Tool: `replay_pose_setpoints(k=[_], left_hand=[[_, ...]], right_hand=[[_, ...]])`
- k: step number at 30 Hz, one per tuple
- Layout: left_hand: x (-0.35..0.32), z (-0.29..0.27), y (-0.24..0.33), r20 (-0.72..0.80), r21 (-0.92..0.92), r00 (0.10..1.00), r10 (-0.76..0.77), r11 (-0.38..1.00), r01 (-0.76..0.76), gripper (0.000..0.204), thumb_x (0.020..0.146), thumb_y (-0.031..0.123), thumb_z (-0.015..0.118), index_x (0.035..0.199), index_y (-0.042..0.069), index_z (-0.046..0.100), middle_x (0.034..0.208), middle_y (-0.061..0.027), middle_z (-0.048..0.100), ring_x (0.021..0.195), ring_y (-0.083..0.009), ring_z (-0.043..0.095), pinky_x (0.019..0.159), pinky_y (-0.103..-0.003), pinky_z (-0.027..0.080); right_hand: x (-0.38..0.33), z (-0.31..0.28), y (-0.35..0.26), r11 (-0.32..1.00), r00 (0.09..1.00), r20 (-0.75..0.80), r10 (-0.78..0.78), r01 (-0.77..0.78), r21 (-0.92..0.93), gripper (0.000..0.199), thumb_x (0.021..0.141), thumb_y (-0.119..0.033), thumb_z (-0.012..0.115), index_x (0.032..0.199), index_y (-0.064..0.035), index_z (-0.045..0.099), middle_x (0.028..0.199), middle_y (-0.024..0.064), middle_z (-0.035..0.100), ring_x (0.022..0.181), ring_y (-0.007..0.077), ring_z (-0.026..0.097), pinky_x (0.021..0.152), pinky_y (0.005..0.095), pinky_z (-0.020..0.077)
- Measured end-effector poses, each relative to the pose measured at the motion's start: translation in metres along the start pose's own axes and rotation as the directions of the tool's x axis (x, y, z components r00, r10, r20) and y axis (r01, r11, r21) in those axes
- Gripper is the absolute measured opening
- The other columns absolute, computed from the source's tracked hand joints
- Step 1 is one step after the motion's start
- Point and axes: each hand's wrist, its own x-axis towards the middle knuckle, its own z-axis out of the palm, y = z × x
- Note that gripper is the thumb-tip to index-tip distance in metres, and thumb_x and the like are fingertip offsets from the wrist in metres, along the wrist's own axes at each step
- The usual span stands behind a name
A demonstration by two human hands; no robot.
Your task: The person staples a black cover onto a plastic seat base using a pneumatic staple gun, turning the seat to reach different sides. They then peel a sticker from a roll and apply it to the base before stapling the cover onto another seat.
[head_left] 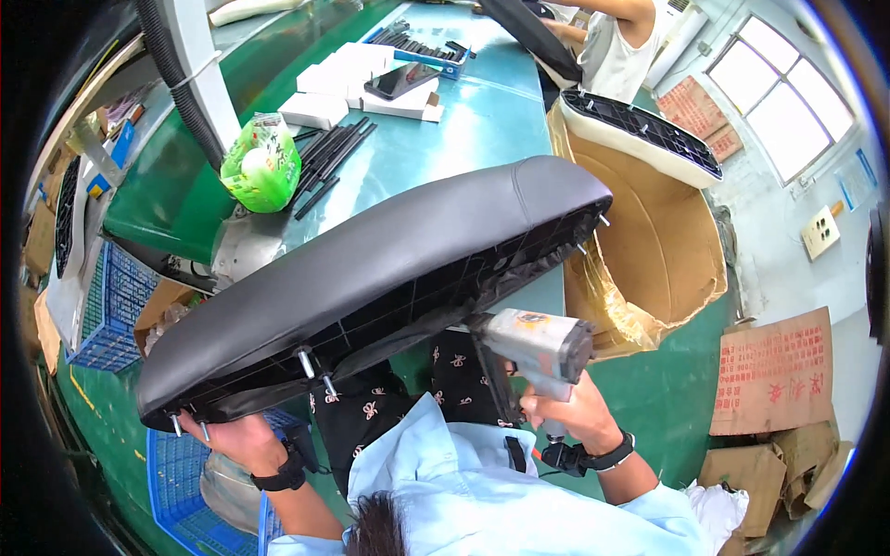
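A long black padded vehicle seat (389,243) lies slantwise before me, tilted so its black ribbed underside (408,338) with metal studs shows below. My left hand (236,438) grips its lower left end beside two studs; some fingers are hidden behind the edge. In my right hand (579,410) is a pneumatic staple gun (538,343), my fingers wrapped round its handle. Its nose meets or nearly meets the loose black cover edge along the seat's underside; exact contact cannot be made out.
Black strips (324,167), a green bag (262,165), white boxes (320,107) and a phone (403,81) occupy the teal table (473,130). A big cardboard box (663,232) with another seat (640,134) stands right. A blue crate (176,491) sits below left. Another person (616,37) works beyond.
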Motion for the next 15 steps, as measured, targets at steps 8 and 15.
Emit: replay_pose_setpoints(k=[8,15], left_hand=[[-0.027,0.015,-0.014,-0.080,0.092,0.993,0.087,0.993,-0.080,0.050,0.093,0.038,0.048,0.131,0.005,0.048,0.137,-0.0109,0.046,0.123,-0.0289,0.046,0.108,-0.044,0.031],[-0.033,-0.016,-0.012,-0.074,0.021,0.996,-0.050,0.998,0.052,0.049,0.094,0.038,0.044,0.128,0.004,0.050,0.133,-0.0107,0.050,0.120,-0.0272,0.047,0.107,-0.041,0.033]], right_hand=[[0.023,0.018,-0.001,0.980,0.989,0.105,0.105,-0.085,-0.180,0.041,0.076,-0.007,0.067,0.113,0.0031,0.052,0.073,0.0029,0.059,0.060,0.0092,0.056,0.055,0.0238,0.0446],[0.011,0.031,0.000,0.960,0.973,0.138,0.184,-0.148,-0.236,0.037,0.077,-0.008,0.066,0.110,0.0011,0.054,0.073,0.0025,0.059,0.058,0.0085,0.056,0.054,0.0226,0.0445]])
